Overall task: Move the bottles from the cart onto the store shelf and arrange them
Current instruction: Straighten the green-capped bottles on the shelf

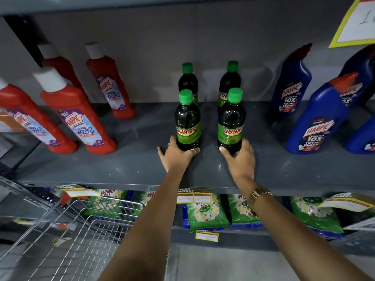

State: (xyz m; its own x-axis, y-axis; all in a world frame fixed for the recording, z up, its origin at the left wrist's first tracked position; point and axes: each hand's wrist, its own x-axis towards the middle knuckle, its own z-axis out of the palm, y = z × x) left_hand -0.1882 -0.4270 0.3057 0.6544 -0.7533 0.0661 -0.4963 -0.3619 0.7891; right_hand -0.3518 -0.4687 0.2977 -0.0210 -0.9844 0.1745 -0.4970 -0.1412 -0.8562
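Several dark Sunny bottles with green caps stand upright on the grey shelf (pixel 125 167). My left hand (pixel 176 154) grips the base of the front left bottle (pixel 187 118). My right hand (pixel 239 157) is wrapped around the base of the front right bottle (pixel 231 120). Both bottles rest on the shelf. Directly behind them stand a rear left bottle (pixel 188 80) and a rear right bottle (pixel 230 80). The wire cart (pixel 67 236) is at the lower left, and no bottles show in its visible part.
Red Harpic bathroom cleaner bottles (pixel 77 116) stand at the shelf's left, blue Harpic bottles (pixel 316 118) at its right. Green Wheel detergent bags (pixel 207 213) lie on the shelf below. A yellow-edged sign (pixel 357 21) hangs at the upper right.
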